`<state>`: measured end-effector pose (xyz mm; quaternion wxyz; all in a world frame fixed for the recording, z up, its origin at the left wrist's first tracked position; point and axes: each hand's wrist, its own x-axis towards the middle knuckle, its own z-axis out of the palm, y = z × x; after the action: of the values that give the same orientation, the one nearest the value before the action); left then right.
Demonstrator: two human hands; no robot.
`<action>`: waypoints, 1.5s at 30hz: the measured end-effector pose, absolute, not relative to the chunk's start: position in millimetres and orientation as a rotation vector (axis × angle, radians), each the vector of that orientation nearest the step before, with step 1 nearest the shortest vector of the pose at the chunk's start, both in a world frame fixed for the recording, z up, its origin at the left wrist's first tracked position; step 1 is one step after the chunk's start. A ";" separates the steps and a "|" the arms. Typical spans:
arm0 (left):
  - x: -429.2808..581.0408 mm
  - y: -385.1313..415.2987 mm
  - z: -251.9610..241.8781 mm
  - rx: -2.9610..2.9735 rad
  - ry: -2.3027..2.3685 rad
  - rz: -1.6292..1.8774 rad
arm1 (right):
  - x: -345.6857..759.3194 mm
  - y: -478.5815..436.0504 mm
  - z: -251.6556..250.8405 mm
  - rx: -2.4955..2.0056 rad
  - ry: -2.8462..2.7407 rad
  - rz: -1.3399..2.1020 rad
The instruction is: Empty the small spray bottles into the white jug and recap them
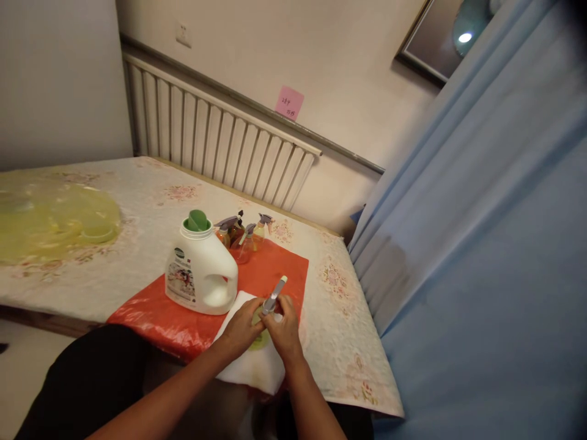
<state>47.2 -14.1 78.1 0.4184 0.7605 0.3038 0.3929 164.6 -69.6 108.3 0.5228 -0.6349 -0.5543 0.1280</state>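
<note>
Both hands are at a small spray bottle [259,342] with yellow-green liquid, above a folded white cloth [257,371]. My left hand [242,327] is wrapped round the bottle near its neck. At the grey trigger sprayer [274,297] on top, the fingers of my right hand [285,330] are closed; its tip points up and away. A large white jug [183,296] with a handle stands left of the hands. In its mouth sits a green cup-like piece [197,220]. The lower part of the bottle is partly hidden by my hands.
Several other spray bottles [246,243] stand behind the jug. Beneath lies a red plastic sheet [279,267] on a floral tablecloth [321,366]. Crumpled yellow translucent plastic [55,220] lies far left. A radiator [215,140] runs along the wall; a blue curtain [458,275] hangs at right.
</note>
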 end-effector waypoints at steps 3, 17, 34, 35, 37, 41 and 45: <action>47.7 -13.2 75.6 1.904 0.761 0.993 | 165.1 -72.9 113.6 -1.436 -1.385 0.358; 46.9 -13.1 75.2 1.905 0.769 0.999 | 164.4 -72.9 111.1 -1.403 -1.392 0.355; 48.2 -12.4 72.2 1.903 0.756 0.978 | 157.6 -69.3 102.3 -1.523 -1.160 0.332; 48.6 -12.0 71.4 1.902 0.762 0.978 | 155.0 -67.2 99.8 -1.569 -1.089 0.288; 48.6 -10.6 69.5 1.899 0.774 0.980 | 150.9 -64.7 97.0 -1.611 -1.016 0.242; 47.4 -8.7 65.9 1.901 0.778 0.976 | 154.0 -69.6 103.4 -1.502 -1.173 0.368; 48.4 -10.1 65.2 1.893 0.783 0.978 | 159.9 -73.8 108.6 -1.428 -1.298 0.419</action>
<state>48.4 -10.1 65.2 0.4221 0.7561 0.3127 0.3904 159.9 -73.8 108.6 0.5509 -0.6037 -0.5484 0.1771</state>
